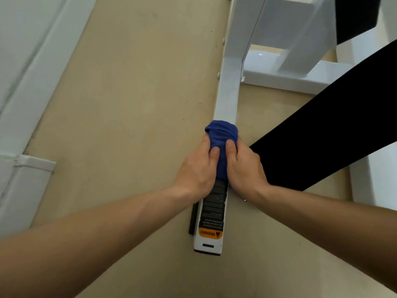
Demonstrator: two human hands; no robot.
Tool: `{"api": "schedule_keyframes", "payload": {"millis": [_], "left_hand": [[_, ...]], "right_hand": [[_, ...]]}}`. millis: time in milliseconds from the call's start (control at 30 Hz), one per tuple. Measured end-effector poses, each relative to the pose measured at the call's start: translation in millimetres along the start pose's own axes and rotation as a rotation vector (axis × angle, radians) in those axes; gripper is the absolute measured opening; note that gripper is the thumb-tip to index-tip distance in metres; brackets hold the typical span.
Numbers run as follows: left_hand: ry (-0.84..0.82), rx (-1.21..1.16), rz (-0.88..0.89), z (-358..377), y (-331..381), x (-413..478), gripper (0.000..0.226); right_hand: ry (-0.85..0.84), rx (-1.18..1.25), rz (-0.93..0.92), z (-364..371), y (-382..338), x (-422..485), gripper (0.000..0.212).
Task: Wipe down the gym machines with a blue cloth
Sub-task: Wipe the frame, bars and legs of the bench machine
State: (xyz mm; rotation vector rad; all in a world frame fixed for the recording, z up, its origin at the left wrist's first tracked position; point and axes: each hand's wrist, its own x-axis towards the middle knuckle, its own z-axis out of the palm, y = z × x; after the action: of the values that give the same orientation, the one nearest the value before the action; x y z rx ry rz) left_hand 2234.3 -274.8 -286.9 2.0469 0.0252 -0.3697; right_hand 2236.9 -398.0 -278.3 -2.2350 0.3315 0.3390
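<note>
The blue cloth (221, 138) is grasped around the white bar (227, 97) by the left hand (198, 168) and right hand (245, 166); even pressure should be kept while it is drawn far along the bar.

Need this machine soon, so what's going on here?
A person is wiping down the machine's white frame bar with a blue cloth. The cloth is wrapped over the bar, and the left hand and right hand grip it from either side, thumbs on top. The cloth sits just beyond the warning label near the bar's end, and a long stretch of bar lies ahead of it.
</note>
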Motion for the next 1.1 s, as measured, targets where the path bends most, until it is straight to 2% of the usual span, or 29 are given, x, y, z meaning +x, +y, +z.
{"api": "schedule_keyframes", "payload": {"millis": [233,400,633,833,900,1100], "left_hand": [[-0.028,0.129,0.042,-16.0,21.8,89.7,0.039],[-0.034,0.138,-0.016,-19.3,32.2,126.2,0.035],[-0.055,0.116,0.055,-19.3,12.3,63.3,0.04],[-0.1,0.169,0.043,-20.0,2.9,8.9,0.046],[-0.129,0.164,0.041,-19.1,-0.1,-10.7,0.047],[-0.097,0.18,0.036,-18.8,5.6,-5.4,0.035]], "right_hand": [[0.089,-0.071,-0.011,-11.1,-16.5,84.6,0.047],[0.042,-0.106,-0.009,-24.4,-26.6,121.4,0.048],[0.028,-0.025,-0.042,-13.7,-9.0,51.8,0.036],[0.011,-0.103,0.019,-3.5,-1.4,-7.4,0.031],[-0.024,-0.064,0.032,0.6,3.6,-29.4,0.031],[-0.03,-0.081,-0.007,-6.2,1.2,-16.6,0.031]]}}
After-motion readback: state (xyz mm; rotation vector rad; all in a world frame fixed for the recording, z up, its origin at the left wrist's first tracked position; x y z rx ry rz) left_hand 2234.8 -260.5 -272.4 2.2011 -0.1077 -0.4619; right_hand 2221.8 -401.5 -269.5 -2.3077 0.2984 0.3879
